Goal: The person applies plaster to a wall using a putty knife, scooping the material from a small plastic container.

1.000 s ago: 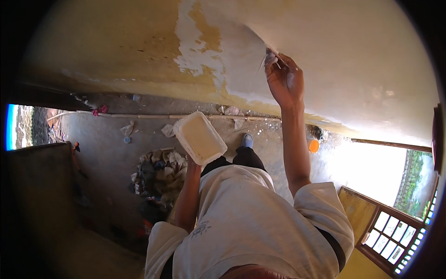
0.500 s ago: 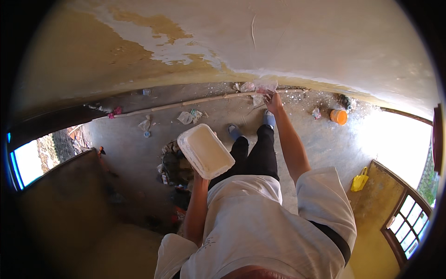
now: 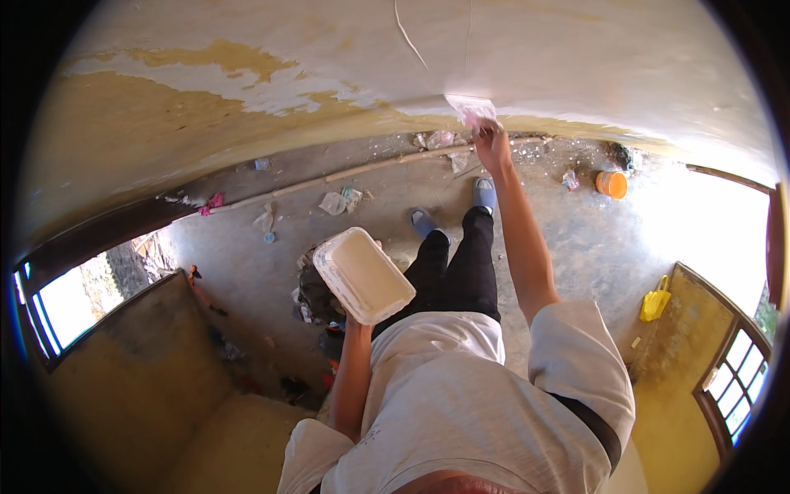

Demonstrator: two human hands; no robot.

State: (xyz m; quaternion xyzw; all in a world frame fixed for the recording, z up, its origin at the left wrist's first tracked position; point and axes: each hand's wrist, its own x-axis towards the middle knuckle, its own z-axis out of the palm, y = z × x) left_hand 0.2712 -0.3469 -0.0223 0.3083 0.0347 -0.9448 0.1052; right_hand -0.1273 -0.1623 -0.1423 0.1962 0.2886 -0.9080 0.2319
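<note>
Pinches flat, pale, thin spreader (image 3: 473, 108) in right hand (image 3: 492, 146), lying up-left beyond grip, near lower edge of off-white plastered wall (image 3: 568, 62).

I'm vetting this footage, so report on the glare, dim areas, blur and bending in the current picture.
Head view: glare whites out the doorway at right and brightens nearby floor; head view, lower left: dim; head view, top centre: the blade in the right hand looks smeared, the tub sharper; head view, rim: black corners, the wall's lower edge bowed.
</note>
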